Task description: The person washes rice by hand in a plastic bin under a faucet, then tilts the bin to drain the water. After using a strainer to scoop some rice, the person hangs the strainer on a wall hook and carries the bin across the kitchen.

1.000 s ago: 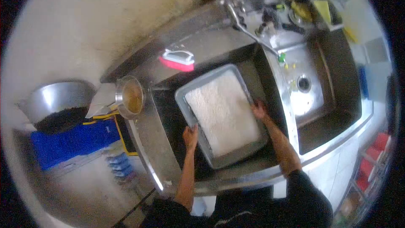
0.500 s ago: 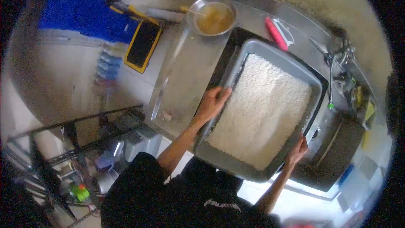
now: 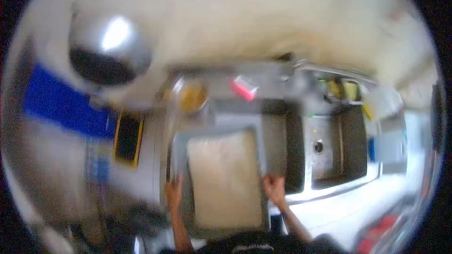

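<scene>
My left hand (image 3: 173, 192) and my right hand (image 3: 274, 189) grip opposite sides of a grey rectangular tub (image 3: 216, 132). A pale, powdery, flour-like mass (image 3: 224, 181) covers the tub's floor. Both hands are closed at the rim, although motion blurs the fingers. The tub is close to my body, in front of the metal sink counter. Beyond its far left corner stands a metal bowl (image 3: 179, 87) with yellowish contents (image 3: 194, 96). A pink and white object (image 3: 244, 88), perhaps a scrub brush, lies behind the tub.
To the right is a double sink (image 3: 329, 160) with a visible drain (image 3: 318, 146). A translucent bin (image 3: 391, 146) stands farther right. On the left are a yellow-edged black panel (image 3: 128, 137), a blue sheet (image 3: 66, 103) and a large shiny round metal thing (image 3: 110, 49).
The tub has come off the counter area towards my body, still held by both hands. My head view has turned and levelled, bringing both sink basins into sight.
</scene>
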{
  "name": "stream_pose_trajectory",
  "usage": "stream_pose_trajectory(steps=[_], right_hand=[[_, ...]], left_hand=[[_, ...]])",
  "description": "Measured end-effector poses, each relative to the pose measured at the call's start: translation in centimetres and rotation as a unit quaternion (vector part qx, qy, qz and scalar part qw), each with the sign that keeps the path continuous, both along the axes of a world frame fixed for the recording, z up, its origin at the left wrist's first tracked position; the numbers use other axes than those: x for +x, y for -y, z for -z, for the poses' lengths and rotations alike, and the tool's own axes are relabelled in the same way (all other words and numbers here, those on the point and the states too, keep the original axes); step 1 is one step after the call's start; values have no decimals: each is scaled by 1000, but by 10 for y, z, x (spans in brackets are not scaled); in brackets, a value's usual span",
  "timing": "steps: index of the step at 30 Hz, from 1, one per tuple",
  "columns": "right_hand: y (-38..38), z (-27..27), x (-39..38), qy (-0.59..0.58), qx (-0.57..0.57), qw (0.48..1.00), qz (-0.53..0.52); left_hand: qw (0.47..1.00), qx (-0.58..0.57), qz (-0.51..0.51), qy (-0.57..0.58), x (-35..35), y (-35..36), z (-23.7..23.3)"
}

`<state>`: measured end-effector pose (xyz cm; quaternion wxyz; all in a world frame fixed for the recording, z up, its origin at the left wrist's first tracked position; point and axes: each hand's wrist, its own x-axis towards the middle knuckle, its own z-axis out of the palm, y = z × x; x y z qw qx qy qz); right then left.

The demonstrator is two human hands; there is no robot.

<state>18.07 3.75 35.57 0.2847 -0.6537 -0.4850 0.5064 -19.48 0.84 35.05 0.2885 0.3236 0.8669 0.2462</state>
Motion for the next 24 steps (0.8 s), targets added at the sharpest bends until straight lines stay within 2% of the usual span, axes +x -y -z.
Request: stream_pose_trajectory(steps=[1,3,4,6,7,8,9,10,12,14,16,18,19,20,23,24], right_hand=[[-2,23,7,22,73,996,-41],[8,69,7,-50,-11,998,-37],[5,72,13,-49,4,999,-15],[9,65,11,-12,57,977,-206],[12,71,13,-16,55,978,-203],[-2,88,24,-29,93,939,-331],[10,68,4,-12,120,909,-399],[20,48,-15,0,149,875,-461],[15,-26,-31,89,228,818,-521],[25,-46,-63,56,363,799,-475],[50,-38,-105,-18,487,762,-427],[78,14,-136,-58,609,692,-383],[89,42,-150,-57,697,633,-332],[86,14,-137,-126,533,663,-510],[36,-14,-115,-221,441,614,-617],[10,-62,-60,-234,337,735,-540]], left_hand=[[999,32,19,-32,2,7,8],[989,61,69,-118,-9,21,13],[983,64,82,-153,-11,29,13],[979,49,75,-183,-16,57,9],[980,37,69,-182,-9,60,4],[980,38,66,-185,-8,63,-3],[985,37,51,-161,-42,103,0],[985,41,49,-163,-36,110,-3],[983,48,53,-169,-43,129,-6],[981,53,56,-180,-36,136,-8],[979,54,63,-185,-22,133,-6],[978,52,82,-183,-2,126,-5],[977,54,91,-184,5,122,-5],[976,55,103,-184,14,116,-7],[975,61,112,-180,30,105,-6],[977,57,113,-175,35,100,-9]])
